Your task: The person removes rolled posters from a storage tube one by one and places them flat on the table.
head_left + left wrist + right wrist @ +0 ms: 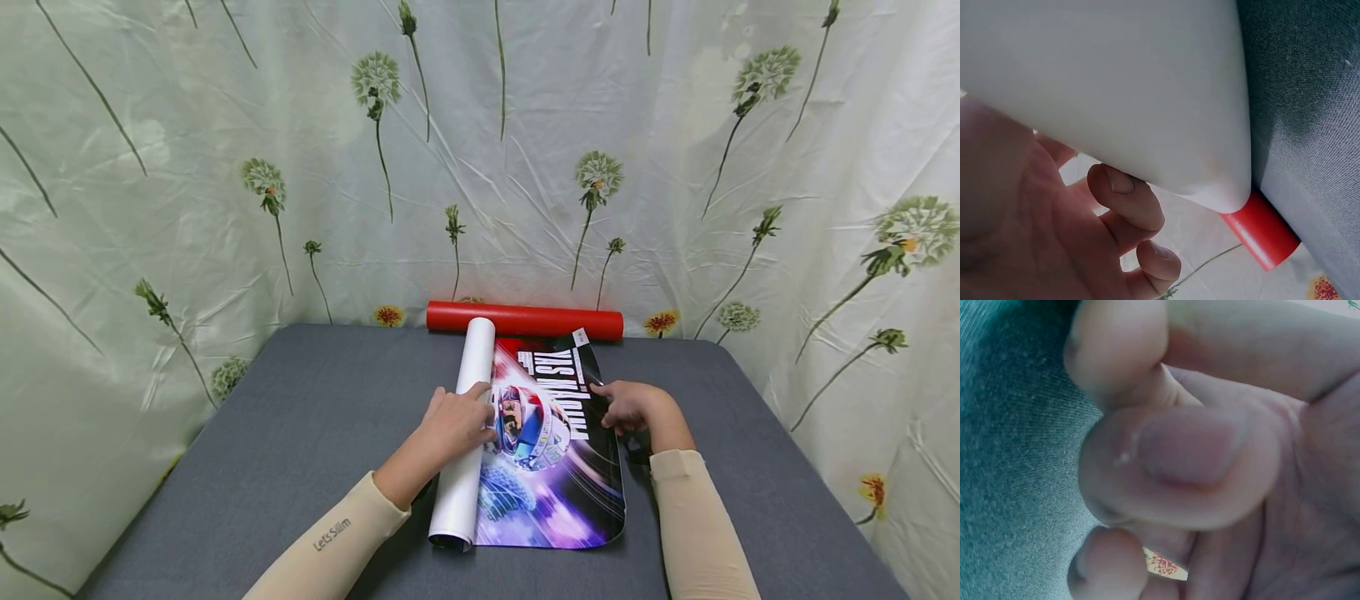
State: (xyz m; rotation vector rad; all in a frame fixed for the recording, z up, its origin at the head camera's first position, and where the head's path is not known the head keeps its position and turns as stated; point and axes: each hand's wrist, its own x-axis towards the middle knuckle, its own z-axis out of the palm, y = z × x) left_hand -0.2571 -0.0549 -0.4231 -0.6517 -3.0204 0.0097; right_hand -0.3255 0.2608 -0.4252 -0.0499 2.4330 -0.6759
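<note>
A partly unrolled poster (pixel 551 492) lies on the grey table, showing a helmeted figure and white lettering on dark and purple. Its left side is still a white roll (pixel 459 492). My left hand (pixel 453 421) rests across this roll, fingers reaching over it toward the printed face. In the left wrist view, loosely bent fingers (pixel 1129 203) are beside the white roll (pixel 1147 81). My right hand (pixel 633 408) is at the poster's right edge, its index finger touching the dark border. The right wrist view shows loosely curled fingers (pixel 1116 347) with nothing visible between them.
A red tube (pixel 525 320) lies across the back of the table, just behind the poster. Grey cloth covers the table (pixel 330 400). Behind it hangs a pale curtain (pixel 510 183) printed with dandelions.
</note>
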